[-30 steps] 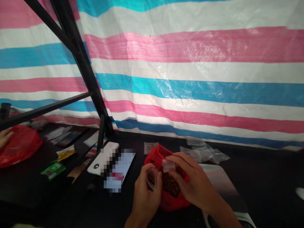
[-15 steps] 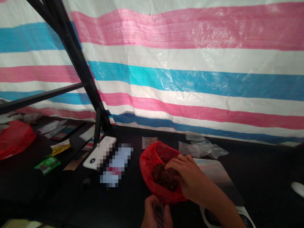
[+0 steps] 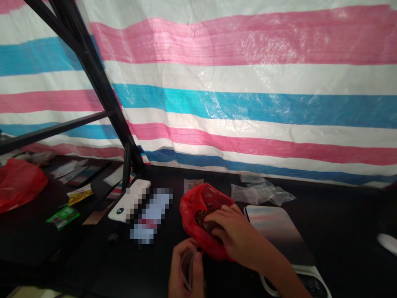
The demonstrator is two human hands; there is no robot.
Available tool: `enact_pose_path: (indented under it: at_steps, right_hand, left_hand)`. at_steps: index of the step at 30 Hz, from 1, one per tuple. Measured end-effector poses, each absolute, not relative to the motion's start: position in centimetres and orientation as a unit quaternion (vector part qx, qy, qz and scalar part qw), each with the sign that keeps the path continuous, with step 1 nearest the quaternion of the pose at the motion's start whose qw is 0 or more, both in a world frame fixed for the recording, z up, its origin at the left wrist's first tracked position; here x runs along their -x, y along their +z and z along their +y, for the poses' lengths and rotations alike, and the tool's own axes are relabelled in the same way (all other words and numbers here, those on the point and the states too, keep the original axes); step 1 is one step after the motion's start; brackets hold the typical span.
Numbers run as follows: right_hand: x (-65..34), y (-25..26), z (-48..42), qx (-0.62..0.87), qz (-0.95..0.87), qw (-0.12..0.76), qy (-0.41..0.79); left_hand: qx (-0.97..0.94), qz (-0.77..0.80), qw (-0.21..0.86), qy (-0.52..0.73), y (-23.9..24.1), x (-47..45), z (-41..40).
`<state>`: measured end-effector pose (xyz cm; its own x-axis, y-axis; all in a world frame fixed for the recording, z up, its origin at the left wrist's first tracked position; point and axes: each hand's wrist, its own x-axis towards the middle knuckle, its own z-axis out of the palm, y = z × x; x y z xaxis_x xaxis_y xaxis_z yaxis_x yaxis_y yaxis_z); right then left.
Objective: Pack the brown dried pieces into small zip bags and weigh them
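My left hand (image 3: 187, 269) is closed around a small clear plastic bag (image 3: 187, 271), its mouth held apart, just in front of a red plastic bag (image 3: 192, 225). The red bag stands open on the black table, filled with small dried brown pieces (image 3: 201, 216). Into its mouth reaches my right hand (image 3: 228, 225), fingers curled together at the brown pieces. Something dark shows at those fingertips, but what they hold is hidden. Behind the red bag lies a small clear bag (image 3: 192, 184) with brown pieces inside.
Several flat clear bags (image 3: 257, 192) lie at the back. Right of my right hand is a white-edged device with a shiny plate (image 3: 279, 231). Two phone-like things, one white (image 3: 130, 203), lie left. A black metal frame (image 3: 102, 91) and green packet (image 3: 63, 216) are further left.
My left hand has risen and shifted left with the small clear bag, whose opening shows more. My right hand has moved slightly left inside the red bag.
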<state>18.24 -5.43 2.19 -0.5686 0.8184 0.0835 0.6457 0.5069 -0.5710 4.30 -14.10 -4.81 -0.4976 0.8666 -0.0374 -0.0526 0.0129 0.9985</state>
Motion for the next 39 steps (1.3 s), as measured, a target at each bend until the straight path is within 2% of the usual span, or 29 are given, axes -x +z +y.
enact_pose_path:
  at_steps: [7, 14, 20, 26, 32, 39]
  right_hand:
    - [-18.2, 1.8, -5.3, 0.431, -0.84, 0.195, 0.267]
    - [-18.9, 2.3, -4.5, 0.453, -0.817, 0.257, 0.249]
    - [-18.8, 3.0, -4.9, 0.402, -0.823, 0.355, 0.185]
    - [-18.3, 3.1, -5.7, 0.317, -0.883, 0.335, 0.085]
    - [-18.0, 2.7, -6.0, 0.304, -0.903, 0.302, 0.039]
    - [-18.5, 2.2, -5.3, 0.332, -0.876, 0.348, 0.029]
  left_hand:
    - [-0.36, 0.609, 0.368, 0.603, -4.3, -3.6, -14.0]
    - [-0.347, 0.631, 0.279, 0.635, -3.5, -2.9, -13.5]
    - [-0.488, 0.588, 0.342, 0.547, -0.9, -1.5, -10.3]
    - [-0.513, 0.55, 0.389, 0.532, -1.3, -2.3, -9.1]
    - [-0.495, 0.55, 0.376, 0.558, -3.1, -2.6, -9.5]
    - [-0.497, 0.553, 0.345, 0.573, -3.6, -2.6, -9.3]
